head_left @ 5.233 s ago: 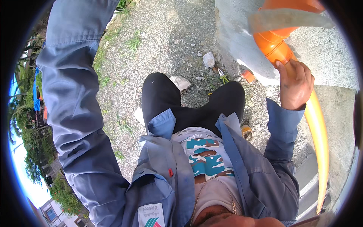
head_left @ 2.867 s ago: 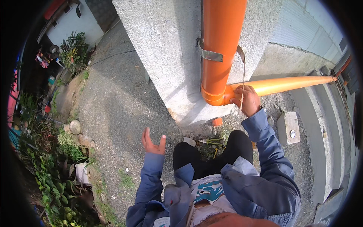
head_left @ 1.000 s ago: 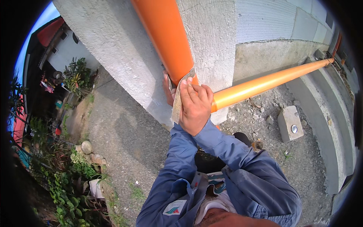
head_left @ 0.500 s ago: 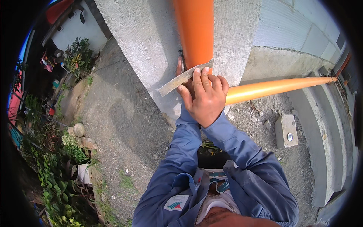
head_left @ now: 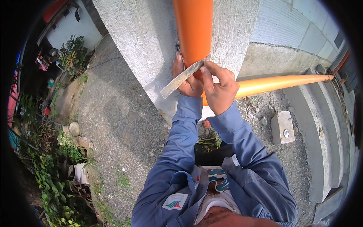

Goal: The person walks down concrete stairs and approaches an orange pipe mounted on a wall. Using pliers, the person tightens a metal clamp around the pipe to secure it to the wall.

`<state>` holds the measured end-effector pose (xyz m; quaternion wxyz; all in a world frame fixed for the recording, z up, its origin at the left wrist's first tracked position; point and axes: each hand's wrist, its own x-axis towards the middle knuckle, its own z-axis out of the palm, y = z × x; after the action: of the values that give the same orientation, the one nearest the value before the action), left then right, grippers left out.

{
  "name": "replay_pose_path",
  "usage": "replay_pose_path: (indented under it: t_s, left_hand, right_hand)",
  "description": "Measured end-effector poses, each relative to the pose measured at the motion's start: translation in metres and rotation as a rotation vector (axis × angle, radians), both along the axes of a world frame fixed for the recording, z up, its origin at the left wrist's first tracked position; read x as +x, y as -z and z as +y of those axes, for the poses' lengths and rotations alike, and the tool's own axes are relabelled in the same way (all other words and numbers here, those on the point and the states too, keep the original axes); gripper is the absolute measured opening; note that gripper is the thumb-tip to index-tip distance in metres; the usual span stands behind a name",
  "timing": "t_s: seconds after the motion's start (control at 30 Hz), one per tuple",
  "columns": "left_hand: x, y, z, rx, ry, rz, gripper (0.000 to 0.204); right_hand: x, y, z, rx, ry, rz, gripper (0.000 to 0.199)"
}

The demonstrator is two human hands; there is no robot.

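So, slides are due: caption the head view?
Right hand on a flat metal strap crossing an upright orange drainpipe, left hand behind the strap.

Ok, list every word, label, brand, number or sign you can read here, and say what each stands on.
No text can be quoted.
White chest patch on the blue-grey jacket: small marks above a teal-and-red emblem, too small and blurred to read.
Upright orange pipe: no readable lettering.
Metal strip: no readable lettering.
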<state>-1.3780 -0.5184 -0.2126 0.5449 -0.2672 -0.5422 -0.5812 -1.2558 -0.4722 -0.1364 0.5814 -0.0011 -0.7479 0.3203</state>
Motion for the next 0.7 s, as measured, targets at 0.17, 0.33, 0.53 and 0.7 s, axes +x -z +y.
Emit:
replay_pose_path:
  t_s: [0.17, 0.33, 0.53, 0.7]
  left_hand:
    - [-0.001, -0.004, -0.006, -0.08, -0.046, 0.113, 0.059]
    - [0.008, -0.007, -0.005, -0.046, 0.179, 0.007, 0.062]
    - [0.017, -0.014, -0.004, 0.056, 0.19, -0.109, 0.053]
    - [0.018, -0.017, -0.007, 0.054, 0.064, -0.09, 0.047]
  right_hand:
    - [-0.008, -0.007, 0.009, -0.042, -0.065, 0.016, 0.016]
    - [-0.003, -0.019, 0.012, -0.166, -0.172, -0.137, 0.026]
    - [-0.004, -0.028, 0.026, 0.011, 0.08, -0.093, 0.053]
    - [-0.006, -0.028, 0.033, -0.167, -0.123, -0.356, 0.046]
